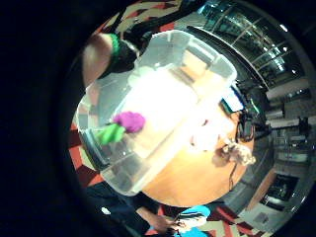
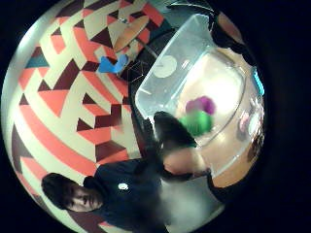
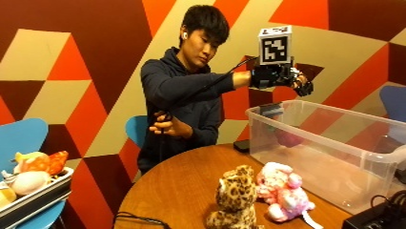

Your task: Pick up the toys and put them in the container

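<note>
In the outside view my gloved right hand (image 3: 282,76) is raised above the near end of the clear plastic container (image 3: 355,157), fingers relaxed and holding nothing. A purple and green toy (image 1: 123,127) lies inside the container (image 1: 197,64); the thumb side palm view shows the toy (image 2: 199,114) below the palm, and it appears as a dark shape (image 3: 289,138) through the wall. A leopard plush (image 3: 235,198) and a pink plush (image 3: 282,191) sit on the round wooden table (image 3: 177,186) in front of the container.
At the left a tray (image 3: 35,195) on a blue chair holds several plush toys. A black device (image 3: 380,217) with cables sits at the table's right edge. A dark phone (image 3: 241,145) lies beside the container. The person's bare hand (image 3: 166,126) is held at the chest.
</note>
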